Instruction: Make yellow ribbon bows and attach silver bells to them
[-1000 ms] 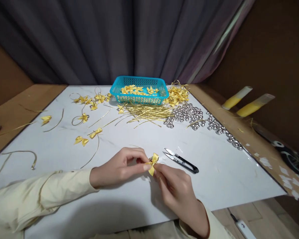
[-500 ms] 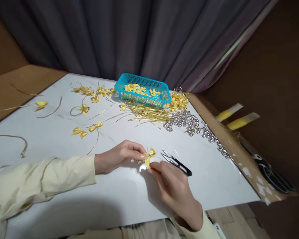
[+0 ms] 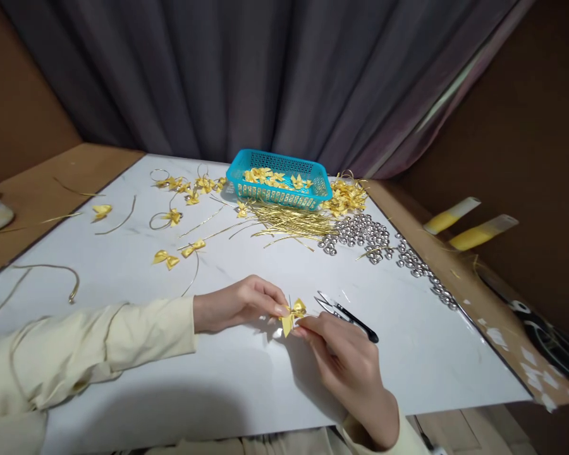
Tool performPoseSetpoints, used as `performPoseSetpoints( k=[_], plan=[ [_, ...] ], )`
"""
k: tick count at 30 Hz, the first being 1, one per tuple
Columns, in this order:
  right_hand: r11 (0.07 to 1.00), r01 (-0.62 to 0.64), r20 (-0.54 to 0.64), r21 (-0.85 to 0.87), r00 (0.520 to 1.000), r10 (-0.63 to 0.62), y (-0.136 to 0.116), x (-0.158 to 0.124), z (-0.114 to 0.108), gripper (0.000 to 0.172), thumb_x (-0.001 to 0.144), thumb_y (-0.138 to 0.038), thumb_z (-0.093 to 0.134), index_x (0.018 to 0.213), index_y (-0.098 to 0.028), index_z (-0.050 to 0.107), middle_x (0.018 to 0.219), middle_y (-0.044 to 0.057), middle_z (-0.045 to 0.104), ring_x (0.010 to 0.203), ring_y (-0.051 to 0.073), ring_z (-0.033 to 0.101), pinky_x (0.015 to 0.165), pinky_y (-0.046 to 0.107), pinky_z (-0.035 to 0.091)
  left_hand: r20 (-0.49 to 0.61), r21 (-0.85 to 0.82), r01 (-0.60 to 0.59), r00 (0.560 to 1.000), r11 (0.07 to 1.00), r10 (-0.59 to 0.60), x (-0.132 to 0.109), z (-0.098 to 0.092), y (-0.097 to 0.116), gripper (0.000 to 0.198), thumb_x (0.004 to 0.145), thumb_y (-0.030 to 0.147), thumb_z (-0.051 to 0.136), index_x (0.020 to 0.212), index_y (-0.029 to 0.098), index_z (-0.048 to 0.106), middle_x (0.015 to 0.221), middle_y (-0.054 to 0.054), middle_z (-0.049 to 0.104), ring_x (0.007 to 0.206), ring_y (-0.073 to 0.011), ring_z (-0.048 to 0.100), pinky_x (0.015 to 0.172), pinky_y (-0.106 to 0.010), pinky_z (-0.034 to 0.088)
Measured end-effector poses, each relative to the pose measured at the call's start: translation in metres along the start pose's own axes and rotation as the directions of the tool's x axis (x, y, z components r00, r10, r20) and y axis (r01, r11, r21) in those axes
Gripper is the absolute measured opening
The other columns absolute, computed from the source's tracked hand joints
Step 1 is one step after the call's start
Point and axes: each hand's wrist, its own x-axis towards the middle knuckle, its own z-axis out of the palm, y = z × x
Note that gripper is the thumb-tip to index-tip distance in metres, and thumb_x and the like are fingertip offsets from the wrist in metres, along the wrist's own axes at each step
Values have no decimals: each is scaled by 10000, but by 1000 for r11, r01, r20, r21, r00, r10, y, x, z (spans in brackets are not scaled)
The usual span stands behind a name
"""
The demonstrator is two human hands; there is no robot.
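A small yellow bow is held just above the white board, near its front middle. My left hand pinches it from the left between thumb and fingers. From the right, my right hand has its thumb and index finger closed at the bow's lower right edge; whatever thin piece lies between those fingertips is too small to make out. Black-handled thread snips lie on the board just beyond my right hand, blades pointing left.
Behind stands a blue basket of yellow bows. Gold cords and silver rings lie before it. Finished-looking loops with bows are at the back left. Two yellow tubes and large black scissors lie right.
The view has shifted, so the board and its items appear slightly farther right and lower. Both hands remain at the bow, which looks slightly turned.
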Motion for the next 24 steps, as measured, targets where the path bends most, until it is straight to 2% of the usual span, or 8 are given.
performPoseSetpoints(
  k=[3,7,11,20,24],
  plan=[
    [1000,3,-9,-1,1000,-3,1,0,-1,115,846,-61,502,836,-147,578,567,9,571,453,109,419,454,234,357,0,7,-1,1000,1000,1,0,-1,-1,58,615,180,660,590,132,683,597,-13,587,598,-120,447,609,-242,336],
    [1000,3,-25,-4,1000,-3,2,0,-1,105,852,-81,511,835,-153,585,576,9,612,455,113,512,464,231,405,5,-18,9,1000,1000,-9,0,-3,-3,65,632,186,654,616,132,686,641,-29,614,636,-137,482,636,-254,345],
    [1000,5,-58,-18,998,-6,1,1,-2,107,859,-104,520,810,-168,590,595,13,650,488,120,586,485,224,445,-11,1,10,1000,1000,-10,0,-2,-1,61,622,183,655,597,133,680,609,-20,599,604,-127,466,595,-247,330],
    [998,-55,-83,-20,995,53,-3,1,-2,106,853,-106,539,789,-178,583,598,-5,648,433,91,520,447,205,418,15,15,8,1000,1000,-8,0,0,0,62,626,172,644,580,138,668,560,4,557,562,-108,416,572,-237,315],
    [987,-163,-131,14,978,163,-5,2,-2,88,838,-108,565,804,-190,562,626,-17,639,474,93,553,462,199,421,35,7,16,999,1000,-16,0,2,-2,53,624,169,645,596,134,673,573,3,565,582,-110,439,592,-236,324]
  ],
)
